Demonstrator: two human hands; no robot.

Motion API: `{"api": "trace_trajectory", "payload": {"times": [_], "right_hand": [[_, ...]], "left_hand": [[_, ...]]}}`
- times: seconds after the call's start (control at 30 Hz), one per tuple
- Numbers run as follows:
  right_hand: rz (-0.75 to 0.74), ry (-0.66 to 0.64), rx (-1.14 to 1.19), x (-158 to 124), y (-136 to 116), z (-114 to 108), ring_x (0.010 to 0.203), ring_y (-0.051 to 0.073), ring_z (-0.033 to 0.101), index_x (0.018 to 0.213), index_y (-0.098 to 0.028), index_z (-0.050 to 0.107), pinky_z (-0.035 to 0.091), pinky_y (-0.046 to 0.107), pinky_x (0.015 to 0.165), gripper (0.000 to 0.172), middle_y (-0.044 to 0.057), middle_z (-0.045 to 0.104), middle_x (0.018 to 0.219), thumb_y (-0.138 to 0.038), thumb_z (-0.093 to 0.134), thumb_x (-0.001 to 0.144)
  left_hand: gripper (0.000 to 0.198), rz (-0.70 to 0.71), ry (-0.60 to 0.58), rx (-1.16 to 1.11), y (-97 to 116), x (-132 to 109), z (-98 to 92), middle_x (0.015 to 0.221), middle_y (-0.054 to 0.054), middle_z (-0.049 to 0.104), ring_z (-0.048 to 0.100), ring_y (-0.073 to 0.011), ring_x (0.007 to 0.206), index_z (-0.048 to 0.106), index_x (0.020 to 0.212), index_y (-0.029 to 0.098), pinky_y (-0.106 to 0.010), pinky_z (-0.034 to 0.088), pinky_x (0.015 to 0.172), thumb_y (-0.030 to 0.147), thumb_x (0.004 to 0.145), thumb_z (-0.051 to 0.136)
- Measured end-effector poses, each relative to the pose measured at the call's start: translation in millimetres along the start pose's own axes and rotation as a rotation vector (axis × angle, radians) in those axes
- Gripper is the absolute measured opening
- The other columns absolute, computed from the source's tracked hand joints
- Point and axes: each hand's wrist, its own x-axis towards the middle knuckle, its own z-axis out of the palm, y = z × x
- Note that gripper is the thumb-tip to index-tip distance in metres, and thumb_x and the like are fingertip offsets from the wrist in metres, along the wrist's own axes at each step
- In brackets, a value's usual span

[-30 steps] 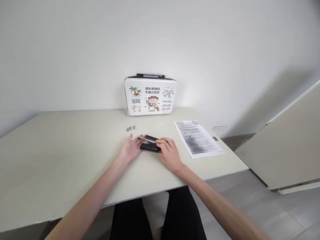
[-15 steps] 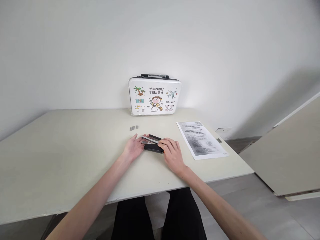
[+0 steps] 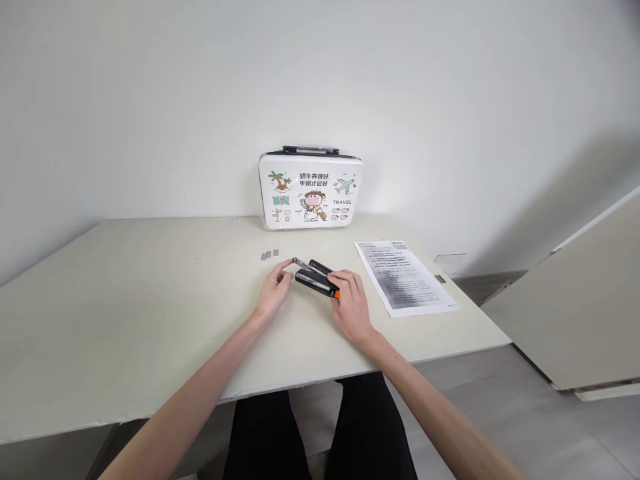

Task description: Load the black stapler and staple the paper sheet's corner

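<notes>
My right hand [image 3: 351, 303] is closed around the rear end of a black stapler [image 3: 314, 283], which has an orange patch near my fingers. The stapler is spread apart, and its silver staple channel [image 3: 303, 265] sticks out toward the left. My left hand [image 3: 274, 288] is at the channel's front tip, with its index finger reaching to it and the thumb apart below. Its other fingers are curled and partly hidden. Behind my left hand, a few small grey staple strips [image 3: 269, 254] lie on the table.
A white cartoon-printed case [image 3: 310, 193] with a black handle stands against the wall. To the right lies a printed sheet of paper [image 3: 400, 280], and a small grey piece [image 3: 440, 279] sits at the right edge of the pale table [image 3: 150, 300].
My left hand has turned from palm up beside the stapler to fingers pointing at the channel tip. The stapler has shifted slightly right and up in my right hand.
</notes>
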Motion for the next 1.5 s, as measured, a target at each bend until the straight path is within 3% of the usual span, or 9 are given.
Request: {"api": "trace_trajectory", "payload": {"times": [0.13, 0.33, 0.53, 0.63, 0.77, 0.87, 1.07, 1.27, 1.5], "right_hand": [[0.022, -0.006, 0.019, -0.3, 0.2, -0.2, 0.123, 0.029, 0.053, 0.138, -0.023, 0.049, 0.054, 0.053, 0.101, 0.062, 0.013, 0.060, 0.126, 0.009, 0.042, 0.085], [0.066, 0.013, 0.026, -0.7, 0.8, -1.0, 0.122, 0.030, 0.054, 0.137, -0.023, 0.050, 0.054, 0.053, 0.100, 0.055, 0.014, 0.059, 0.125, 0.004, 0.044, 0.090], [0.076, -0.003, 0.027, 0.4, 0.5, -1.0, 0.120, 0.030, 0.056, 0.136, -0.023, 0.052, 0.054, 0.054, 0.099, 0.050, 0.015, 0.061, 0.124, 0.000, 0.045, 0.092], [0.107, 0.001, 0.025, -0.6, 1.8, -0.2, 0.118, 0.031, 0.056, 0.134, -0.022, 0.053, 0.053, 0.053, 0.099, 0.044, 0.015, 0.062, 0.124, -0.003, 0.048, 0.094], [0.146, -0.014, 0.013, -2.3, 4.4, 1.8, 0.113, 0.030, 0.057, 0.128, -0.021, 0.054, 0.052, 0.049, 0.096, 0.035, 0.014, 0.065, 0.121, -0.007, 0.052, 0.096], [0.169, -0.052, 0.000, -3.2, 6.8, 3.8, 0.109, 0.030, 0.059, 0.124, -0.021, 0.055, 0.050, 0.047, 0.093, 0.027, 0.013, 0.067, 0.118, -0.013, 0.053, 0.099], [0.268, -0.147, 0.053, -4.6, 12.9, 10.0, 0.097, 0.029, 0.062, 0.114, -0.021, 0.058, 0.049, 0.044, 0.085, 0.016, 0.011, 0.069, 0.108, -0.028, 0.058, 0.100], [0.458, -0.278, 0.317, 7.9, 20.9, 37.8, 0.091, 0.026, 0.066, 0.110, -0.020, 0.060, 0.052, 0.042, 0.083, 0.024, 0.009, 0.071, 0.102, -0.035, 0.060, 0.092], [0.393, -0.397, 0.503, 51.5, 12.1, 107.9, 0.084, 0.021, 0.066, 0.110, -0.024, 0.063, 0.054, 0.034, 0.078, 0.025, 0.000, 0.072, 0.093, -0.040, 0.062, 0.090]], "left_hand": [[0.041, 0.081, -0.067, 0.113, 1.7, -2.0, 2.2, 0.071, 0.004, 0.059, 0.048, -0.0153, 0.066, 0.078, 0.119, 0.022, -0.027, 0.037, 0.067, 0.019, 0.079, 0.067], [0.013, 0.156, -0.227, 0.156, 3.3, -7.8, 8.7, 0.069, 0.002, 0.059, 0.051, -0.0170, 0.068, 0.079, 0.091, 0.019, -0.026, 0.039, 0.067, 0.025, 0.080, 0.073], [0.028, -0.092, -0.127, -0.208, 2.2, -4.2, 8.8, 0.069, 0.002, 0.058, 0.043, -0.0123, 0.060, 0.076, 0.102, 0.018, -0.024, 0.033, 0.058, 0.021, 0.075, 0.079], [0.024, -0.129, -0.111, -0.276, 0.7, -1.4, 5.9, 0.065, 0.006, 0.048, 0.037, -0.0091, 0.055, 0.073, 0.098, 0.017, -0.023, 0.031, 0.055, 0.022, 0.075, 0.078], [0.023, -0.160, -0.135, -0.358, 2.3, -0.7, 3.6, 0.070, 0.005, 0.048, 0.035, -0.0066, 0.054, 0.070, 0.092, 0.016, -0.022, 0.031, 0.054, 0.028, 0.076, 0.080], [0.024, -0.196, -0.201, -0.386, 4.9, -2.6, 4.1, 0.067, 0.006, 0.043, 0.031, -0.0060, 0.052, 0.063, 0.080, 0.016, -0.022, 0.027, 0.051, 0.031, 0.078, 0.081], [0.045, -0.257, -0.464, -0.439, 12.9, -9.9, 1.8, 0.061, 0.007, 0.032, 0.023, -0.0056, 0.050, 0.043, 0.062, 0.020, -0.023, 0.019, 0.047, 0.034, 0.080, 0.082], [0.045, -0.264, -0.658, -0.502, 23.5, -16.5, -0.9, 0.058, 0.008, 0.026, 0.018, -0.0059, 0.049, 0.041, 0.060, 0.020, -0.024, 0.016, 0.047, 0.033, 0.083, 0.077], [0.053, -0.349, -0.849, -0.508, 24.7, -23.0, -2.6, 0.054, 0.008, 0.023, 0.018, -0.0055, 0.046, 0.034, 0.059, 0.020, -0.027, 0.012, 0.046, 0.037, 0.083, 0.079]]}}
